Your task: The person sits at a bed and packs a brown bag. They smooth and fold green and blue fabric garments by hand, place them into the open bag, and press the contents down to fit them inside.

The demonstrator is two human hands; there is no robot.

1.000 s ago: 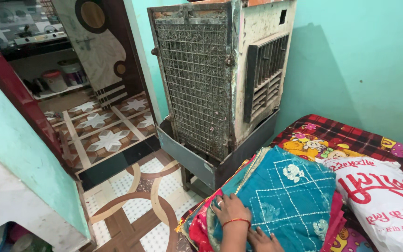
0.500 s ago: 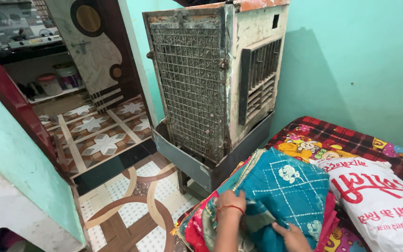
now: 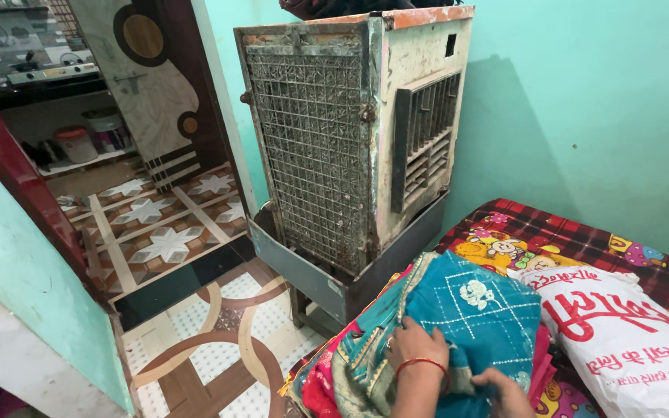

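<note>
Teal cloth now bunched under both gripping hands, left hand, right hand, on checked bedspread beside cooler.

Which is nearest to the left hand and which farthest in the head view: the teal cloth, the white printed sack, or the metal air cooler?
1. teal cloth: gripped under the left hand.
2. white printed sack: to the right on the bed.
3. metal air cooler: beyond, on its stand.

Two hands: left hand, right hand; one air cooler; one white sack; two buckets.
</note>
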